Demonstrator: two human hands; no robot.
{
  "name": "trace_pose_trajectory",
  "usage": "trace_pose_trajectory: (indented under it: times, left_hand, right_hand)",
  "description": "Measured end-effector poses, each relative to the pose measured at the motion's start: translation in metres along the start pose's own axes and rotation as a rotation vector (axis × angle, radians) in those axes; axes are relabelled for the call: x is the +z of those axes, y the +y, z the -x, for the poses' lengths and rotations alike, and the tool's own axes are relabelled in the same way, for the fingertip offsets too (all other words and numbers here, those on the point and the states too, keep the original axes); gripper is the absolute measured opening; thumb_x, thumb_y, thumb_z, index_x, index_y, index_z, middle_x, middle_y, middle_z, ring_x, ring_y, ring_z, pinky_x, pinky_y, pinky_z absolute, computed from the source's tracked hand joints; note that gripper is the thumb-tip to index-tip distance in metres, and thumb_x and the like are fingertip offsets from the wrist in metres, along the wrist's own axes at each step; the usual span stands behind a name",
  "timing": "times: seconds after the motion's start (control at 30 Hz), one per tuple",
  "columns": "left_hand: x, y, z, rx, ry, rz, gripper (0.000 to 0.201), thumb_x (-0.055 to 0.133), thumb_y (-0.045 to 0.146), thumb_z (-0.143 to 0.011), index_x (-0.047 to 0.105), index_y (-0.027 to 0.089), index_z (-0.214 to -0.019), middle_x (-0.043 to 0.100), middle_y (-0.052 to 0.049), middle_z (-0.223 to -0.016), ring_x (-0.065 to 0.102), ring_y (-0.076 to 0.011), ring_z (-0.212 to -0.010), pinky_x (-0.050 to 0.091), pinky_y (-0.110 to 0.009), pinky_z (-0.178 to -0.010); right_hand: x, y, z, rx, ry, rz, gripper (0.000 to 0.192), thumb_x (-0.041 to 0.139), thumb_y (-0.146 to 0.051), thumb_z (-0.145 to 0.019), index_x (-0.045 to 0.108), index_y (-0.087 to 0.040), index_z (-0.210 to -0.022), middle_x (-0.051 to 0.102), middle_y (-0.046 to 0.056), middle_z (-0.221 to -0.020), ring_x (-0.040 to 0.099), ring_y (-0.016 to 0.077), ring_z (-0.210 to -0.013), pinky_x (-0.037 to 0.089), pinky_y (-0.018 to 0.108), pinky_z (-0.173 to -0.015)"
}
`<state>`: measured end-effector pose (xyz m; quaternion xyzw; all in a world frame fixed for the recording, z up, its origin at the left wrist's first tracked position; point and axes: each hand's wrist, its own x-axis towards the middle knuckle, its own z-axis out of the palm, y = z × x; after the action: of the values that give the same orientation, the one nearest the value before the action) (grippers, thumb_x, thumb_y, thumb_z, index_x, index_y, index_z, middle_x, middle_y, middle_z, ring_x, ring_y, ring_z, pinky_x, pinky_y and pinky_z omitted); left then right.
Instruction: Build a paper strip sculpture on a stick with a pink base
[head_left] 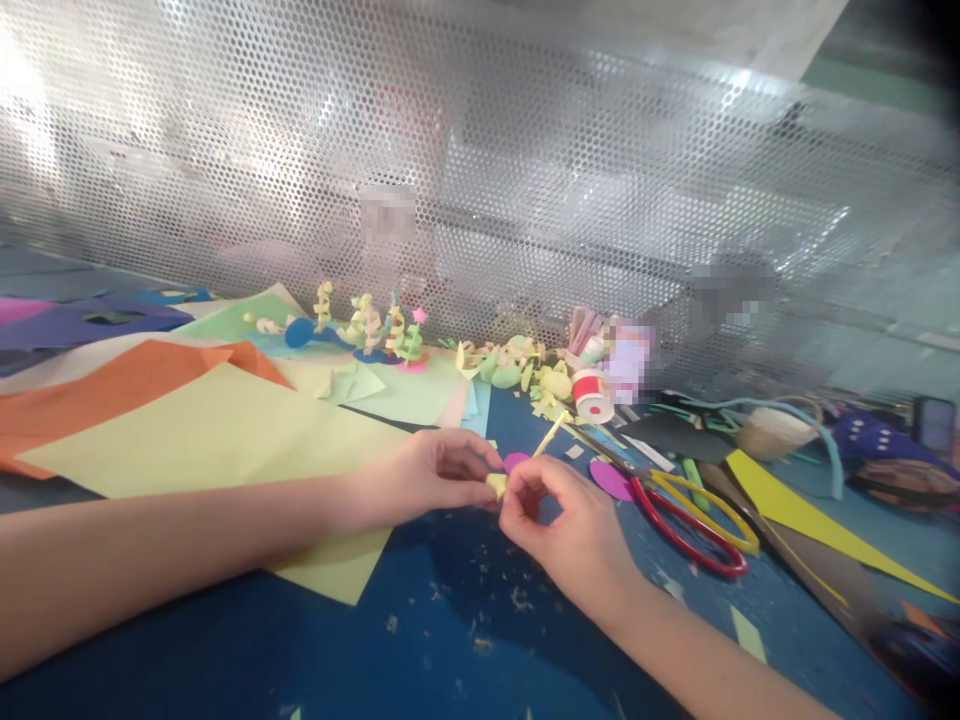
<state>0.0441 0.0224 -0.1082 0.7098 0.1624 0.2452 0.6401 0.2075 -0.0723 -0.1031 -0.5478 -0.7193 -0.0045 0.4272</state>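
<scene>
A small pale yellow paper piece point(496, 486) with a star-like outline is held low over the blue table. My left hand point(448, 470) pinches its left side between thumb and fingertips. From the right, my right hand point(566, 510) has thumb and index finger closed at its other edge; those fingertips partly cover it. Just behind the hands lies a purple paper disc point(517, 461), partly hidden. A thin yellow paper strip point(550, 433) sticks up beyond my right hand. Another purple disc point(611, 480) rests to the right, near red-handled scissors point(686, 530).
Large yellow sheets point(202, 430) and orange sheets point(112, 390) spread leftward. Small paper spiral trees point(394, 330) stand at the back beside yellow-green cutouts point(517, 365). A red-and-white roll point(592, 395) and yellow-handled scissors point(709, 510) lie rightward. Perforated metal mesh point(480, 180) borders the table's rear.
</scene>
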Motion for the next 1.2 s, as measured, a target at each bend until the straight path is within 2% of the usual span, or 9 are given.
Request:
trace_pose_trajectory:
  times: [0.17, 0.33, 0.47, 0.57, 0.7, 0.83, 0.9, 1.07, 1.2]
  left_hand:
    - [-0.001, 0.001, -0.002, 0.029, 0.052, 0.062, 0.021, 0.069, 0.022, -0.074, 0.061, 0.014, -0.091, 0.066, -0.003, -0.082, 0.062, -0.0127, -0.075, 0.048, -0.029, -0.076]
    - [0.000, 0.003, 0.000, 0.027, 0.022, 0.062, 0.022, 0.069, 0.022, -0.073, 0.062, 0.014, -0.092, 0.065, -0.003, -0.083, 0.062, -0.0136, -0.078, 0.048, -0.029, -0.076]
    - [0.002, 0.004, 0.002, 0.034, -0.054, 0.041, 0.027, 0.070, 0.022, -0.072, 0.060, 0.015, -0.096, 0.063, -0.004, -0.091, 0.061, -0.0160, -0.086, 0.048, -0.031, -0.079]
    - [0.003, 0.004, 0.003, 0.056, -0.064, 0.026, 0.022, 0.068, 0.022, -0.074, 0.060, 0.016, -0.094, 0.062, -0.003, -0.088, 0.060, -0.0148, -0.085, 0.048, -0.030, -0.079]
    - [0.002, 0.003, 0.001, 0.072, 0.037, -0.004, 0.019, 0.065, 0.023, -0.077, 0.060, 0.015, -0.094, 0.063, -0.003, -0.090, 0.060, -0.0148, -0.087, 0.046, -0.031, -0.084]
    - [0.000, -0.001, -0.002, 0.079, 0.103, -0.001, 0.031, 0.066, 0.022, -0.076, 0.057, 0.018, -0.106, 0.062, -0.002, -0.089, 0.060, -0.0145, -0.087, 0.045, -0.032, -0.085]
    - [-0.001, -0.003, -0.003, 0.086, 0.104, 0.003, 0.035, 0.067, 0.022, -0.076, 0.054, 0.019, -0.109, 0.061, -0.001, -0.089, 0.059, -0.0138, -0.085, 0.045, -0.032, -0.084]
    - [-0.001, -0.002, -0.001, 0.092, 0.069, -0.010, 0.024, 0.065, 0.023, -0.078, 0.055, 0.016, -0.099, 0.062, -0.004, -0.092, 0.059, -0.0151, -0.088, 0.045, -0.033, -0.086]
    - [-0.001, -0.001, -0.001, 0.088, 0.040, -0.020, 0.023, 0.065, 0.024, -0.079, 0.056, 0.015, -0.099, 0.063, -0.005, -0.094, 0.060, -0.0159, -0.091, 0.045, -0.034, -0.087]
  right_hand:
    - [0.001, 0.004, 0.000, -0.006, 0.033, -0.042, 0.008, 0.054, -0.014, -0.078, 0.056, -0.021, -0.078, 0.060, -0.002, -0.073, 0.057, 0.0105, -0.063, 0.048, 0.021, -0.063]
    - [0.001, 0.002, -0.001, -0.028, 0.037, 0.001, 0.011, 0.053, -0.011, -0.076, 0.054, -0.022, -0.076, 0.058, -0.003, -0.070, 0.057, 0.0105, -0.061, 0.048, 0.021, -0.061]
    - [0.000, -0.002, 0.000, -0.065, 0.038, 0.049, 0.012, 0.054, -0.009, -0.070, 0.051, -0.021, -0.070, 0.056, -0.004, -0.063, 0.055, 0.0102, -0.056, 0.047, 0.021, -0.056]
    - [0.000, -0.003, 0.001, -0.090, 0.035, 0.049, 0.011, 0.053, -0.011, -0.073, 0.052, -0.021, -0.070, 0.055, -0.003, -0.063, 0.055, 0.0106, -0.057, 0.047, 0.021, -0.057]
    - [0.001, 0.001, 0.000, -0.033, 0.039, -0.039, 0.007, 0.054, -0.015, -0.079, 0.057, -0.021, -0.079, 0.061, -0.002, -0.071, 0.059, 0.0105, -0.062, 0.050, 0.022, -0.063]
    - [0.002, 0.007, -0.001, 0.062, 0.068, -0.100, 0.007, 0.055, -0.017, -0.080, 0.058, -0.021, -0.085, 0.064, 0.000, -0.078, 0.062, 0.0125, -0.069, 0.053, 0.024, -0.068]
    - [0.002, 0.008, -0.001, 0.077, 0.067, -0.105, 0.007, 0.055, -0.017, -0.081, 0.058, -0.021, -0.085, 0.064, 0.000, -0.079, 0.062, 0.0131, -0.070, 0.053, 0.025, -0.069]
    - [0.003, 0.008, 0.000, 0.080, 0.051, -0.117, 0.007, 0.056, -0.017, -0.081, 0.059, -0.021, -0.086, 0.064, -0.001, -0.079, 0.062, 0.0119, -0.071, 0.053, 0.024, -0.069]
    - [0.003, 0.008, 0.000, 0.073, 0.048, -0.123, 0.007, 0.057, -0.016, -0.080, 0.059, -0.021, -0.084, 0.064, -0.001, -0.078, 0.062, 0.0109, -0.069, 0.052, 0.022, -0.068]
